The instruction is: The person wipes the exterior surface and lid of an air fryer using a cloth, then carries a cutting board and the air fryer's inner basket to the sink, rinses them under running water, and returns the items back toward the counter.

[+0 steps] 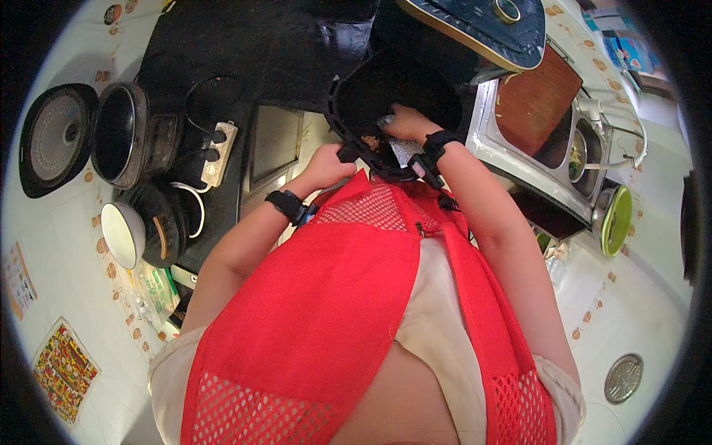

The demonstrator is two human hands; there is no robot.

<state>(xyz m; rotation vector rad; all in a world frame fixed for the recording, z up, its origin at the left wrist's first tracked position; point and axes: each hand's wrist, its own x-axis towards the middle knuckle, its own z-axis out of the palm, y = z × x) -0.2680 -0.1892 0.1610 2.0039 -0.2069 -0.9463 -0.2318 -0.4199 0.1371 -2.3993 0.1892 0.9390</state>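
Observation:
My left hand [329, 165] grips the short black handle [348, 153] of an air fryer basket [337, 114], close to my body. Slots run around the basket's dark rim. My right hand [410, 125] reaches down inside, its fingers curled around a small shiny piece of foil [385, 119]. More silvery foil [406, 151] lies under the wrist, against the basket's near wall. Beside it sits a brown crumbly lump of food [371, 143]. Deep shadow hides the rest of the interior.
An air fryer body [478, 28] with gold trim stands beyond the basket. To the right are a sink [484, 119] and a brown board [537, 100]. On the left are an open rice cooker [119, 136], a power strip [219, 158], a white bowl [121, 235] and a black lid [167, 222].

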